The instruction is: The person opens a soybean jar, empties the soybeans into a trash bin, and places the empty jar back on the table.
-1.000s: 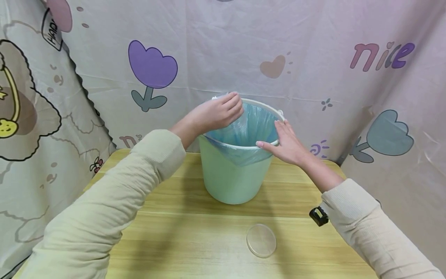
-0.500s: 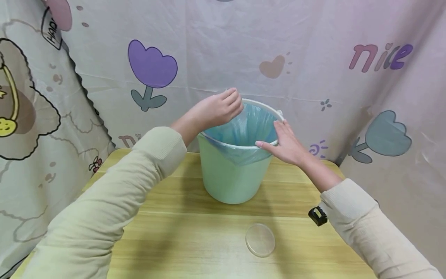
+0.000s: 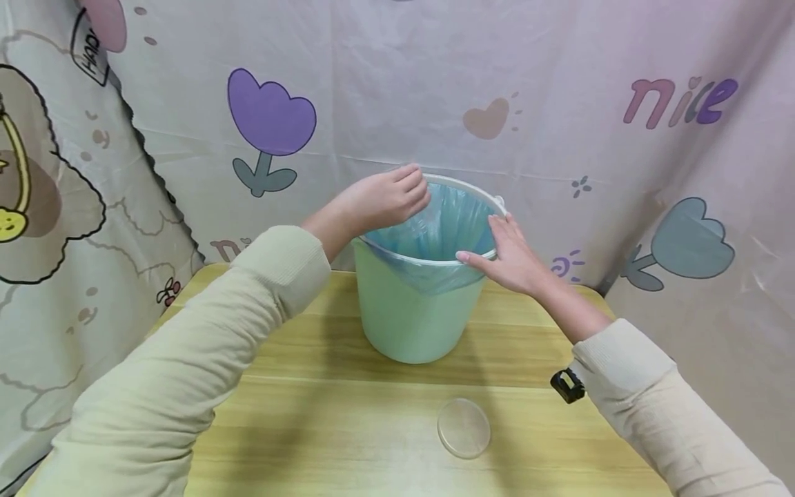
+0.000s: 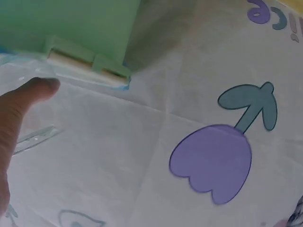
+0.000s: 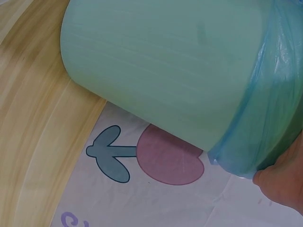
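A pale green trash can (image 3: 413, 321) stands on the table, lined with a translucent blue trash bag (image 3: 453, 217) folded over its white rim. My left hand (image 3: 385, 200) is over the can's left rim, its fingers bent together and pinching the bag's thin film. In the left wrist view the thumb (image 4: 40, 89) is beside clear film, close to the can's handle mount (image 4: 87, 66). My right hand (image 3: 509, 257) rests on the right rim with fingers straight and thumb spread along the front edge. The bag's folded-over edge (image 5: 236, 158) shows there in the right wrist view.
A clear round lid or shallow dish (image 3: 464, 428) lies on the wooden table (image 3: 366, 421) in front of the can. A black clip-like piece (image 3: 568, 385) shows by the right sleeve cuff. Printed cloth (image 3: 397, 83) hangs close behind the table.
My left hand rises slightly at the left rim, then comes back down. The right hand keeps its place, and the can stays put.
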Action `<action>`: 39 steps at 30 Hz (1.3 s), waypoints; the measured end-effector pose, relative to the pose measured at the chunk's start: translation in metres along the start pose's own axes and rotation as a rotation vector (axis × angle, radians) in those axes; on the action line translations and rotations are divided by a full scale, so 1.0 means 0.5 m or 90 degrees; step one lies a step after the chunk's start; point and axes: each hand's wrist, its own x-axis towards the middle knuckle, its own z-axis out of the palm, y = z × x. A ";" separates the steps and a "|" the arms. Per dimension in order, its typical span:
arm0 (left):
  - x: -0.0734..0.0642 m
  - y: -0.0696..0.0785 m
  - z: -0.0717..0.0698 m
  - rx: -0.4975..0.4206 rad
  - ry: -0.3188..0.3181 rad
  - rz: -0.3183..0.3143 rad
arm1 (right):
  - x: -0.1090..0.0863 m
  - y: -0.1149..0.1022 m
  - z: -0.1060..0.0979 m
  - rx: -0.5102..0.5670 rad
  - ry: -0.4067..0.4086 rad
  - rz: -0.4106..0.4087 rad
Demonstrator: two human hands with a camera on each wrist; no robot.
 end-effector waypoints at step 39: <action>-0.107 0.069 -0.068 -0.842 0.131 -0.856 | -0.020 0.005 0.007 -0.024 0.037 -0.035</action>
